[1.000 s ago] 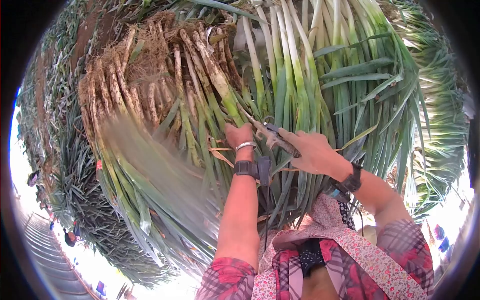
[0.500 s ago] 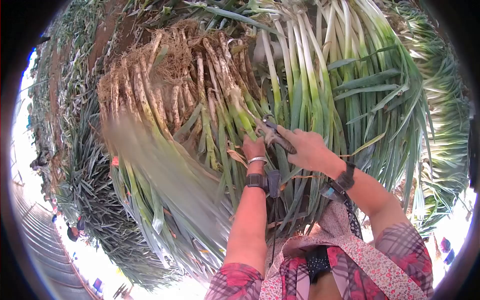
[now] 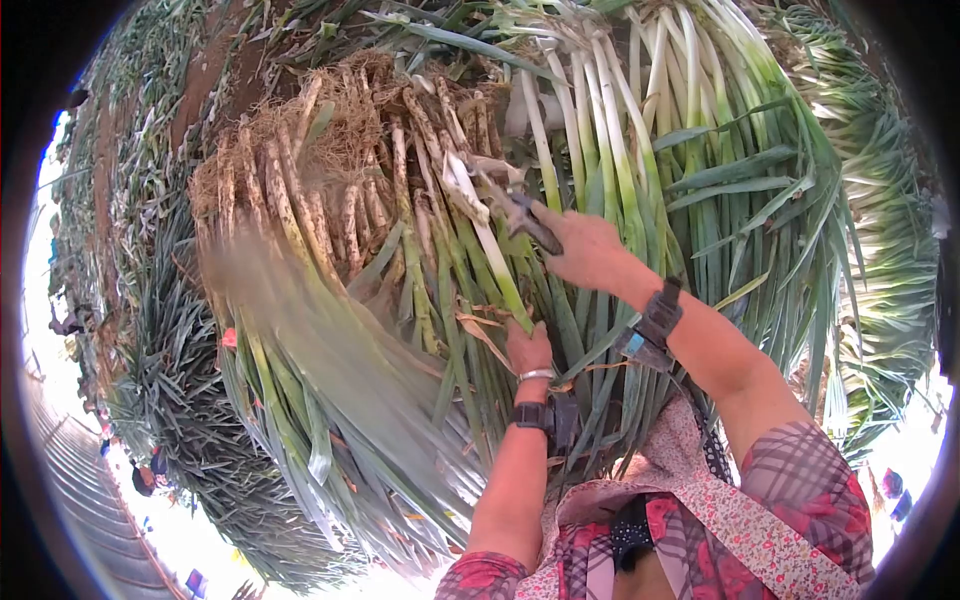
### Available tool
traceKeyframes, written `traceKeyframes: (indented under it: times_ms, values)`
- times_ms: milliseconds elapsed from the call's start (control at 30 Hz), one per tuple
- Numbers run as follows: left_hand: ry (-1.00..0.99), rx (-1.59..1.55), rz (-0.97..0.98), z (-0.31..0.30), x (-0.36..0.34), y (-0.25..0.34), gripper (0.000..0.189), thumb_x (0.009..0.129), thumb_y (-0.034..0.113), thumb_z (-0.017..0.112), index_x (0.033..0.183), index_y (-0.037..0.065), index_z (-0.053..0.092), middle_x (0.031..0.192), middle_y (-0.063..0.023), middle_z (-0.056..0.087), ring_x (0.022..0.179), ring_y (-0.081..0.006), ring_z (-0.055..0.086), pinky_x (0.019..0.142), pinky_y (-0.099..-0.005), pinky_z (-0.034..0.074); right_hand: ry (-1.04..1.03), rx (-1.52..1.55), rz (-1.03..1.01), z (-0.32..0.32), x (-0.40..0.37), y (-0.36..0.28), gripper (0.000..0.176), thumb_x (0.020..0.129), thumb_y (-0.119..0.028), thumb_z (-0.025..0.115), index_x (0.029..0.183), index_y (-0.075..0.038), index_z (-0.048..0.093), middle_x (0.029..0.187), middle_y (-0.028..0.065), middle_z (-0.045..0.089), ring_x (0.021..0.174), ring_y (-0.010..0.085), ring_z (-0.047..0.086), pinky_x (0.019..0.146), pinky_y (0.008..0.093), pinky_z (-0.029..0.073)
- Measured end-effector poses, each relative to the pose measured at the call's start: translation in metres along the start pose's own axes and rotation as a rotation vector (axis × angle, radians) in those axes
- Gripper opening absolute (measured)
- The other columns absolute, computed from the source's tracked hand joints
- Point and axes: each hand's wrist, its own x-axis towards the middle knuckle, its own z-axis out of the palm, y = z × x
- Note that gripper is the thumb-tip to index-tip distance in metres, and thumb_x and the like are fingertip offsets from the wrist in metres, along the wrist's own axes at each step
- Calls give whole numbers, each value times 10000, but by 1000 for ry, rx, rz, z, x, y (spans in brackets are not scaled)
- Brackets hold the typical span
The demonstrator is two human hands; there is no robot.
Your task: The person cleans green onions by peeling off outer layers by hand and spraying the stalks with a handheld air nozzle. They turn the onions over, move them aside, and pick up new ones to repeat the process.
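My left hand (image 3: 528,350) is closed around the green part of a long green onion (image 3: 497,262). The onion's lower stalk shows clean white, with loose, soiled outer skin (image 3: 465,190) near its upper end. In my right hand (image 3: 590,250) is a dark-handled tool (image 3: 535,225) that looks like pruning shears, its far end beside the white stalk. A strip of peeled skin seems to hang there, but the tool's tip is hard to make out. Soil-covered green onions (image 3: 285,200) with brown roots lie left of my hands. Clean white-stalked onions (image 3: 610,130) lie to the right.
A long row of clean onions (image 3: 880,230) runs along the far right. More leafy onions (image 3: 190,400) are heaped on the left, beside bare soil (image 3: 205,80). A blurred smear covers part of the view at left. Small distant figures appear near the lower edges.
My left hand has drawn down toward my body, and my right hand with the tool has moved up and left. The held onion's stalk, soiled before, now shows white.
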Motion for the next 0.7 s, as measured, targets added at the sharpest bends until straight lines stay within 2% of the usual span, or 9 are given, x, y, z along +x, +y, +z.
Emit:
traceKeyframes:
  times_ms: [133, 200, 267, 300, 400, 533, 600, 633, 700]
  values:
    - [-39, -156, -21, -2, -16, -8, 390, 762, 121, 611, 1121, 10, 509, 992, -237, 633, 945, -425, 585, 794, -462, 457, -164, 7, -9, -6, -34, -10, 714, 701, -201, 605, 1371, -107, 375, 935, 169, 595, 865, 348, 605, 764, 428, 481]
    - [-49, -100, -87, -2, -16, -9, 373, 761, 123, 617, 1084, -17, 492, 958, -269, 623, 915, -440, 586, 777, -474, 457, -136, 33, -20, 3, -29, -8, 722, 693, -197, 612, 1370, -109, 377, 936, 170, 595, 861, 345, 607, 759, 428, 481]
    - [-10, -143, -11, 1, -19, -15, 377, 761, 125, 620, 1082, -23, 488, 943, -279, 619, 902, -447, 585, 769, -478, 456, -40, 6, -1, 7, -12, -9, 730, 664, -190, 624, 1356, -113, 401, 900, 160, 583, 847, 336, 593, 742, 422, 473]
    - [26, -187, 59, 2, -20, -19, 381, 761, 127, 622, 1080, -29, 484, 927, -290, 615, 889, -454, 584, 760, -482, 456, -38, 16, -2, 9, -3, -9, 730, 664, -190, 624, 1356, -113, 401, 900, 160, 583, 847, 336, 593, 742, 422, 473]
    - [-8, -106, 80, 2, -20, -24, 418, 761, 123, 622, 1123, -29, 479, 914, -292, 614, 887, -463, 579, 755, -485, 453, -16, 47, 1, 13, 15, -9, 725, 673, -190, 626, 1357, -109, 398, 920, 164, 583, 864, 341, 591, 757, 426, 472]
    - [-23, -65, 20, 1, -19, -30, 448, 752, 131, 636, 1135, -39, 477, 923, -279, 615, 899, -448, 584, 766, -467, 454, -54, 26, 19, 11, 19, -10, 743, 674, -193, 627, 1370, -115, 379, 933, 171, 590, 884, 340, 589, 773, 429, 468]
    - [9, -393, 160, -1, -17, -43, 422, 762, 99, 634, 1138, -34, 494, 902, -177, 631, 814, -320, 616, 733, -384, 478, -46, 29, 16, 9, 15, -8, 754, 675, -195, 627, 1379, -118, 368, 930, 174, 592, 885, 338, 589, 774, 429, 467]
    - [9, -393, 161, -15, -21, -31, 422, 762, 99, 634, 1138, -34, 494, 902, -177, 631, 814, -320, 616, 733, -384, 478, -56, 62, 16, 4, 8, -8, 746, 673, -200, 624, 1372, -109, 377, 933, 182, 600, 886, 348, 590, 776, 440, 465]
    - [-138, -698, 80, -67, -37, 21, 396, 781, 47, 613, 1159, -14, 510, 882, -48, 586, 757, -148, 554, 700, -284, 469, -59, 99, 19, -7, -6, -4, 739, 672, -204, 620, 1365, -100, 387, 936, 190, 608, 886, 359, 591, 777, 450, 464]
